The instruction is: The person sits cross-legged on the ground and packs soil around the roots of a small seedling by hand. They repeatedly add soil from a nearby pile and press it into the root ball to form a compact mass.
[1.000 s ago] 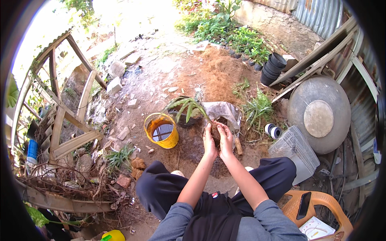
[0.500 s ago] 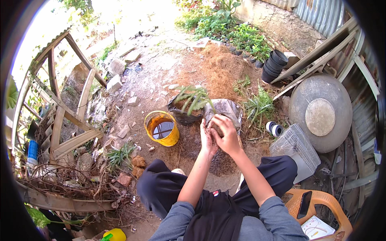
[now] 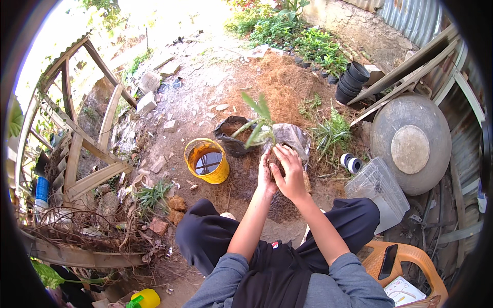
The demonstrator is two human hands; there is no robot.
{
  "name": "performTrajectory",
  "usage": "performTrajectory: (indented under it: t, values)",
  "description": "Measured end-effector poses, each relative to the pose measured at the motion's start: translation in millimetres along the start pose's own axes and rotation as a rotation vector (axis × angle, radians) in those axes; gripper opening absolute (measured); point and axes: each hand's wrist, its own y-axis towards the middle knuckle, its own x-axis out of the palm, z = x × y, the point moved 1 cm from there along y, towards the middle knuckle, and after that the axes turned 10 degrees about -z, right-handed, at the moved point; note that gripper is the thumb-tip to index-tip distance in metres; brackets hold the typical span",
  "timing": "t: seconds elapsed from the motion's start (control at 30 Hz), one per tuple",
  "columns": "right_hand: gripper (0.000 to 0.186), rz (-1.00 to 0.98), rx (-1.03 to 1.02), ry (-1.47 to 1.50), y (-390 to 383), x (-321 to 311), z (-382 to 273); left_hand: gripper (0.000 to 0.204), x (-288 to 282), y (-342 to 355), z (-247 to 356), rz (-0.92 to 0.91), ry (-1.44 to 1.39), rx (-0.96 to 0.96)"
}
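Note:
A green leafy plant (image 3: 261,110) stands up from between my two hands, its leaves spreading up and to the left. My left hand (image 3: 265,174) is soil-stained and cups the plant's base from the left. My right hand (image 3: 290,172) wraps over the other side, fingers curved against the dark base. Whether a pot or bare soil sits inside the grip is mostly hidden. Just beyond my hands are a black plastic bag (image 3: 224,137) with brown fibrous material and a greyish plastic sheet or bag (image 3: 294,134). To the left stands a yellow bucket (image 3: 220,173) holding dark liquid.
Stacked black pots (image 3: 352,82) stand at the far right, above a large round grey vessel (image 3: 431,128). Nearer are a clear plastic crate (image 3: 381,197) and an orange chair (image 3: 377,256) with a phone (image 3: 389,261). Brown fibre (image 3: 282,82) covers ground ahead; a broken wooden frame (image 3: 77,154) stands left.
The plant has turned, so its leaves stand more upright and sharper. My right hand has shifted slightly, its fingers more spread over the base. The bucket and bags have stayed in place.

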Motion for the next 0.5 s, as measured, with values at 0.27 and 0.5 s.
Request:
performTrajectory:
  t: [0.27,0.5]
  values:
    - [0.038,-0.11,-0.068,-0.079,0.1,21.3,-1.5,0.04,-42.3,14.5,-6.3,-0.126,-0.029,0.084]
    - [0.036,-0.146,0.135,0.367,-11.5,41.2,18.9,0.034,-88.1,20.6,10.9,-0.006,-0.043,-0.034]
